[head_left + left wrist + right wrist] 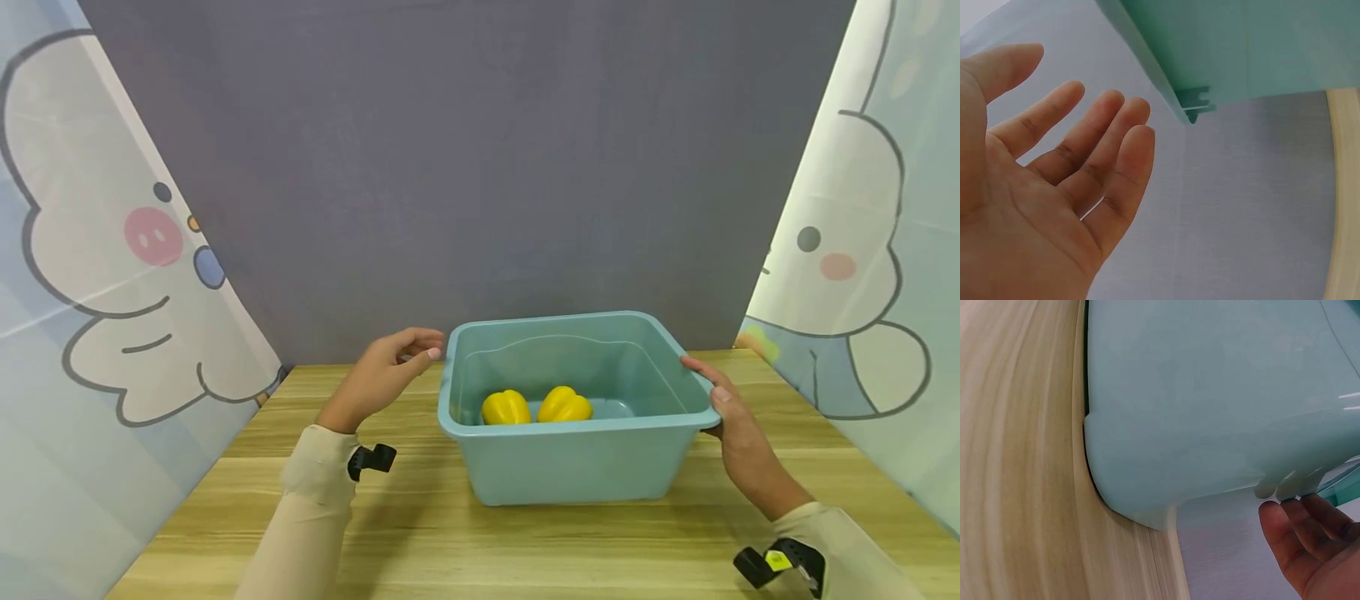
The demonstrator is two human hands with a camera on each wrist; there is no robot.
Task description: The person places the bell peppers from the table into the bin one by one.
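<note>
A pale teal plastic tub (570,462) stands on the wooden table with two yellow bell peppers, one pepper (506,407) at the left and another pepper (564,405) beside it on the tub floor. My right hand (738,433) grips the tub's right rim, thumb on top; the right wrist view shows fingertips (1302,509) under the rim against the outer wall. Just off the left rim is my left hand (386,371), holding nothing. In the left wrist view its fingers (1135,156) are loosely spread, apart from the tub wall (1260,50).
The wooden table (420,550) extends around the tub. Behind it rises a dark grey panel (487,167). Cartoon-printed curtains hang on the left (82,250) and right (847,250). Black straps with small devices sit on both wrists.
</note>
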